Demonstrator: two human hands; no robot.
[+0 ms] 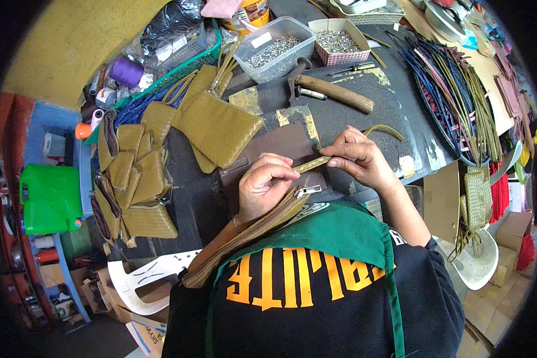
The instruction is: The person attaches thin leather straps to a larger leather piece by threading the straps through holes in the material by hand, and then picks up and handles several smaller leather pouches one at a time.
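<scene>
My left hand [262,188] pinches one end of a short olive leather strip [309,164], and my right hand [358,158] pinches the other end between thumb and fingers. Below them an olive zippered piece [238,250] with a metal zipper pull [308,190] lies slanting against my front. A brown flat board [280,140] is under my hands on the dark worktable [197,209]. A loose olive strap [388,130] lies just beyond my right hand. Olive pouches with straps [218,131] lie to the upper left of my left hand.
A pile of olive pouches [131,179] covers the left side. Behind are a wooden-handled hammer [334,92], a screwdriver [352,68], plastic tub [271,51] and box [340,42] of metal pieces, and a purple spool [127,73]. Bundled cords [447,101] lie right; a green jerrycan [51,197] stands left.
</scene>
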